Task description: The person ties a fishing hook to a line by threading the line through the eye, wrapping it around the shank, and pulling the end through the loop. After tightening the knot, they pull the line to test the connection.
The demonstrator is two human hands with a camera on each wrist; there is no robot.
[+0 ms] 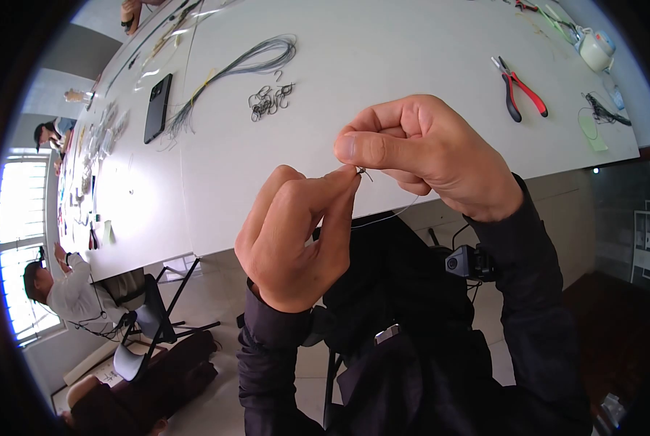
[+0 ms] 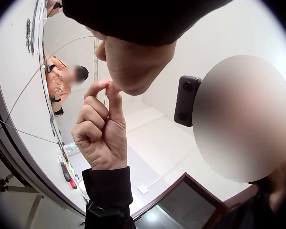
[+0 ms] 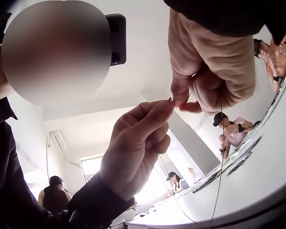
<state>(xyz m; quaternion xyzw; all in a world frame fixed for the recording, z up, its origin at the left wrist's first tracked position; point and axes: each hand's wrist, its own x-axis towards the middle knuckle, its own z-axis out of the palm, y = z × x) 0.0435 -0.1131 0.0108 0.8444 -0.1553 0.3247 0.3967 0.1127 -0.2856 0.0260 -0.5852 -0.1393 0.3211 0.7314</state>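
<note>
Over the table's near edge, my left hand (image 1: pixel 296 236) pinches a small dark fish hook (image 1: pixel 362 171) between thumb and forefinger; most of the hook is hidden by the fingertips. Close beside it, my right hand (image 1: pixel 430 149) has thumb and forefinger pressed together on a thin fishing line (image 1: pixel 394 216), with the other fingers curled in. The line loops loosely below the hands and shows as a long strand in the right wrist view. A tiny dark tip of the hook (image 3: pixel 170 99) pokes out above the left thumb there.
On the white table (image 1: pixel 368 65) lie a pile of fish hooks (image 1: pixel 270 102), a bundle of grey lines (image 1: pixel 256 58), a black phone (image 1: pixel 158 109) and red-and-black pliers (image 1: pixel 517 91). A white bottle (image 1: pixel 596 49) stands at the far right. Other people sit along the table.
</note>
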